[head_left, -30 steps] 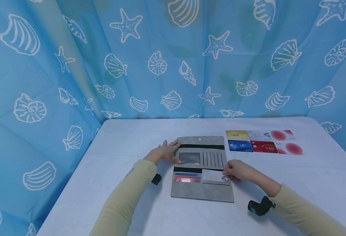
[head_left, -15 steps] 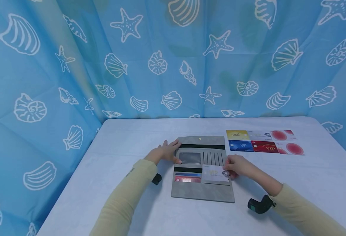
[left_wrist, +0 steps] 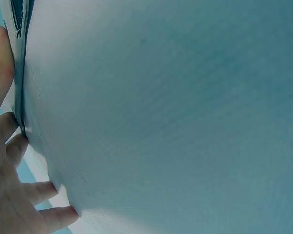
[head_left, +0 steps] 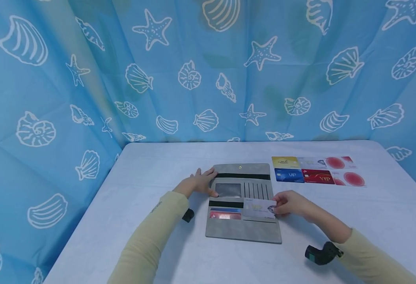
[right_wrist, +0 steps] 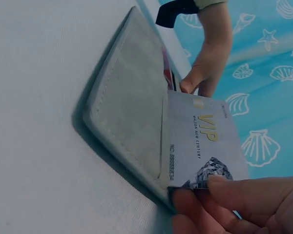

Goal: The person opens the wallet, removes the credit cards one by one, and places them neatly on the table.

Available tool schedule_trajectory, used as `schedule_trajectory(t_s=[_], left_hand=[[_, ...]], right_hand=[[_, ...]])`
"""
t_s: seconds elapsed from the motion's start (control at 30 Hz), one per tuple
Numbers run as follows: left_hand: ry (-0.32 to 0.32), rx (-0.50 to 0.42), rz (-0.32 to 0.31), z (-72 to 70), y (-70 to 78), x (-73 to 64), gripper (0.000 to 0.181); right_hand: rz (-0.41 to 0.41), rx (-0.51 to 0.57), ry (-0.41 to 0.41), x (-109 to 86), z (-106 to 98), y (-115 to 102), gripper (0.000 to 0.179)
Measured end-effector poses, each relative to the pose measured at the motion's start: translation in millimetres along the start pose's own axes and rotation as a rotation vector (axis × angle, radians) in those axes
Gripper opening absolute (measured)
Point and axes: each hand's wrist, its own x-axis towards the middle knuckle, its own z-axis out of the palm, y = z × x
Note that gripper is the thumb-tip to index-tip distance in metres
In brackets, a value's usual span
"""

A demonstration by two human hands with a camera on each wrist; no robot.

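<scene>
A grey wallet (head_left: pixel 243 232) lies unfolded on the white table. My right hand (head_left: pixel 290 203) pinches the right end of a silver-white VIP card (right_wrist: pixel 190 131), thumb on top by the printed diamond and fingers underneath. The card lies over the wallet's lower right pocket, its lower long edge right at the slot and most of its face showing. My left hand (head_left: pixel 202 183) rests on the wallet's left edge with fingers spread and thumb on the upper half. In the left wrist view, the spread fingers (left_wrist: pixel 39 192) reach down to the table.
Beside the wallet at the back right lie a yellow card (head_left: pixel 285 162), a blue VIP card (head_left: pixel 288 175), a red VIP card (head_left: pixel 316 176) and several white ones. Red and blue cards (head_left: pixel 225 215) sit in the wallet's lower left pocket. A shell-patterned blue curtain (head_left: pixel 193 79) hangs behind.
The VIP card has risen away from the pocket, showing more of its face and covering part of the black band. My right hand rose with it, then shifted slightly right and down. My left hand stayed still.
</scene>
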Motion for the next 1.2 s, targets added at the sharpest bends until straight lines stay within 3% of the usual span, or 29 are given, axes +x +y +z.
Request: schedule_trajectory(t_s=[0.2, 0.43, 0.73, 0.97, 1.2], left_hand=[[-0.003, -0.006, 0.002, 0.7, -1.8, 0.9, 0.089], [-0.004, -0.004, -0.004, 1.3, -1.3, 0.1, 0.090], [-0.001, 0.002, -0.004, 0.2, 0.7, -1.7, 0.089], [0.005, 0.001, -0.009, 0.2, 1.2, -1.7, 0.089], [0.004, 0.005, -0.005, 0.6, 0.9, -1.2, 0.089]], right_hand=[[-0.026, 0.110, -0.005, -5.4, -0.4, 4.5, 0.032], [-0.023, 0.237, 0.088, -6.9, -7.4, 12.8, 0.042], [0.007, 0.382, 0.213, -10.8, -31.3, 25.6, 0.059], [0.035, 0.370, 0.258, -10.2, -46.6, 35.9, 0.066], [0.109, 0.322, 0.253, -6.3, -56.5, 44.7, 0.067]])
